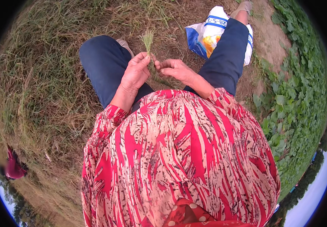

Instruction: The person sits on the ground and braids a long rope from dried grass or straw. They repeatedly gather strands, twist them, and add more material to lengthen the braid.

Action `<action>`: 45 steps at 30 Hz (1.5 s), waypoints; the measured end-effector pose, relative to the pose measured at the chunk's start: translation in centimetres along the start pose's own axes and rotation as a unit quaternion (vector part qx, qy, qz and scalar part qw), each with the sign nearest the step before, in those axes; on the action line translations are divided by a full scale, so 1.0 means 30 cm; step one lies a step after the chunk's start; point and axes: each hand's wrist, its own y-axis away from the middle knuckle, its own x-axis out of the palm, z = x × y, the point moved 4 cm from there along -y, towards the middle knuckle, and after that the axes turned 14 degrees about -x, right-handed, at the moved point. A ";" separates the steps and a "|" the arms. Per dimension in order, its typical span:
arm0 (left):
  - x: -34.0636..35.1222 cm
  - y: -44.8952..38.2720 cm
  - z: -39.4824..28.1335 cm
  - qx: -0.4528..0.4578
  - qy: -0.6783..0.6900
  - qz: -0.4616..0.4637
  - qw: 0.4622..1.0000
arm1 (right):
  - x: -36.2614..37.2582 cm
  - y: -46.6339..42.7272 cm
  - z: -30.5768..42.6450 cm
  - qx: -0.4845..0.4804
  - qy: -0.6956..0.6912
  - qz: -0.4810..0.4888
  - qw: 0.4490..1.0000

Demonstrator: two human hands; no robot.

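Note:
A small bundle of green grass seed heads stands up from between the thumb and fingers of my left hand. Its heads fan out above the grip, and the stems run down past my palm. Close beside it on the right, my right hand has its thumb and fingers bent together at the stems. The fingers partly hide the stems there. Both hands are between my bent legs, in front of the patterned red and cream shirt.
Cut grass covers the ground on the left. A white and blue printed plastic sack lies partly under my right leg. Leafy green plants grow along the right. Another person in dark red is at far left.

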 end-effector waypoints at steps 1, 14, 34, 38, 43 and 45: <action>-0.010 -0.004 0.002 0.003 0.004 -0.017 1.000 | 0.015 0.011 -0.008 -0.017 0.001 0.046 0.999; -0.025 0.008 -0.022 0.053 0.021 -0.120 0.991 | 0.052 -0.002 -0.026 -0.060 0.211 0.110 0.969; -0.009 0.024 -0.075 0.101 -0.232 -0.240 0.937 | 0.020 0.033 0.049 -0.107 0.474 0.047 0.873; -0.037 0.037 -0.070 0.089 -0.253 -0.253 0.929 | 0.037 0.025 0.060 -0.117 0.498 0.063 0.857; -0.034 0.012 -0.064 0.103 -0.371 -0.268 0.883 | 0.014 0.045 0.026 -0.087 0.520 0.080 0.846; -0.035 0.000 -0.056 0.141 -0.394 -0.285 0.862 | 0.016 0.048 0.029 -0.107 0.486 0.093 0.862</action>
